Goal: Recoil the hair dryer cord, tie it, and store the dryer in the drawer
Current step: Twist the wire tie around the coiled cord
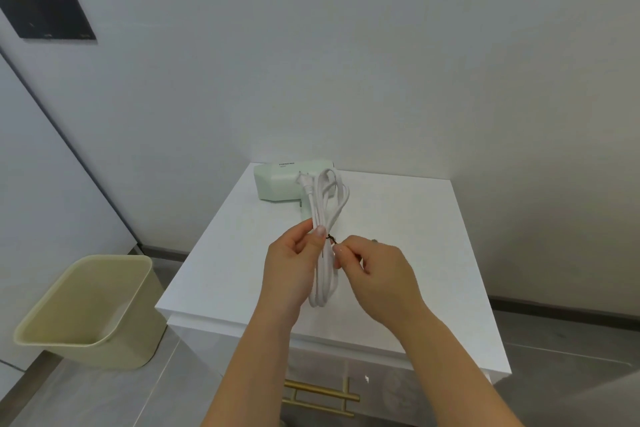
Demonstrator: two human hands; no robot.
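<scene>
White cord [327, 282], a long bundle pointing away toward the dryer [277, 184] on the counter [415, 236], gripped by the left hand [291, 270]; the right hand [375, 270], just beside, pinches a dark tie [331, 238] at its middle.

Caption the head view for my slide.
Left hand grips the coiled cord while the right hand pinches a dark tie at its middle.

No wording can be read for certain. The pale green hair dryer [277, 184], lying on the counter just beyond the fingers [320, 230], has a short dark printed word on its upper face with a fainter, smaller line under it, both too blurred to make out. Far up and left of the fingers, a black wall panel [48, 10] shows tiny illegible marks.
</scene>
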